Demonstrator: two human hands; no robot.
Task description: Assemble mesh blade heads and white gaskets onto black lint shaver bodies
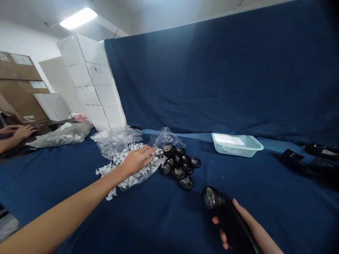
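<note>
Black handheld device [233, 220] gripped in right hand [245, 215]

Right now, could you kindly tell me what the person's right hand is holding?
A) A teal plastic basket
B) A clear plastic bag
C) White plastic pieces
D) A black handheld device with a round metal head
D: the right hand grips the black handheld device by its body, its round metal head facing forward.

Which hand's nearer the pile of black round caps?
Left. The left hand rests on white plastic parts beside the black round caps; the right hand, holding a black handheld device, is farther off, front-right of them.
</note>
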